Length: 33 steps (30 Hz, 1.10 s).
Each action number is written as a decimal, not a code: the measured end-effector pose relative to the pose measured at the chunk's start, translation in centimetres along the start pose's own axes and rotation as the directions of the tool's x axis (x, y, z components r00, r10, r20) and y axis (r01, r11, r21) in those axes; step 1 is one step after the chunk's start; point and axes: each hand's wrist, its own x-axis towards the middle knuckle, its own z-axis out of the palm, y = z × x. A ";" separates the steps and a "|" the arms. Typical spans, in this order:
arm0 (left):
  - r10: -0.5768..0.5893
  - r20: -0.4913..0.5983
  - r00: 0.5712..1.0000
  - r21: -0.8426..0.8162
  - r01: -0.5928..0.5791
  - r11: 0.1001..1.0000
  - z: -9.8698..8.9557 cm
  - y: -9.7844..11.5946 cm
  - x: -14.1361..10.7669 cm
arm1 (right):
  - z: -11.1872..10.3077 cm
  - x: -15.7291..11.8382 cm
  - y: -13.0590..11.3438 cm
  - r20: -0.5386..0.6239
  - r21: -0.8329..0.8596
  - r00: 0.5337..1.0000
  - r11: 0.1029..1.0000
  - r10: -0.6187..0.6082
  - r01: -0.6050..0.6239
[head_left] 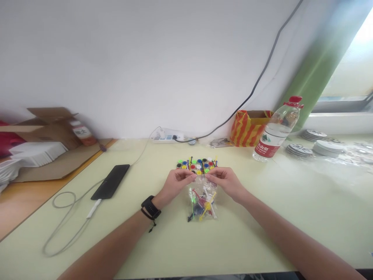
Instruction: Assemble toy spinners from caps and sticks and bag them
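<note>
— head view; where's the clear bag (202, 202)?
— right in front of the colored discs (199, 167), on the wearer's side; bright arrow-shaped pieces show inside it.
— and the left hand (177, 184)?
— thumb and fingers pinched nearly closed on the bag's upper left corner; the forearm slants in from the lower left, a black watch at the wrist.
— the right hand (227, 182)?
— pinched closed too, at the bag's upper right corner; its forearm slants in from the lower right.
— the phone (110, 182)?
— flat, well left of the bag; cable plugged in.
</note>
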 end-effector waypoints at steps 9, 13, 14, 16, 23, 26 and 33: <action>0.003 0.059 0.998 -0.010 -0.003 1.000 -0.6 -0.2 0.4 | -0.5 0.4 0.9 -0.002 -0.021 0.999 0.999 -0.035 0.035; -0.006 0.038 0.999 -0.008 0.006 1.000 -1.0 -0.6 0.7 | -0.7 0.6 1.0 0.033 0.032 0.999 0.999 -0.027 0.026; -0.008 0.029 1.000 -0.006 0.008 1.000 -1.0 -0.7 0.7 | -0.8 0.6 1.0 0.036 0.051 0.999 0.999 -0.020 0.018; -0.008 0.013 1.000 -0.004 0.008 1.000 -1.1 -0.8 0.7 | -0.9 0.7 1.2 0.019 0.097 1.000 0.995 0.004 -0.006; -0.034 -0.034 0.999 -0.005 0.034 0.999 -0.9 -0.4 0.6 | -1.3 1.2 2.6 -0.023 0.276 0.994 0.956 0.107 -0.096; -0.036 -0.060 0.998 0.013 0.037 0.999 -0.8 -0.2 0.5 | -1.3 1.3 2.8 -0.042 0.281 0.994 0.956 0.097 -0.081; -0.017 -0.058 0.998 -0.009 0.016 1.000 -0.7 -0.4 0.4 | -1.1 1.0 2.1 -0.063 0.185 0.998 0.983 0.029 -0.017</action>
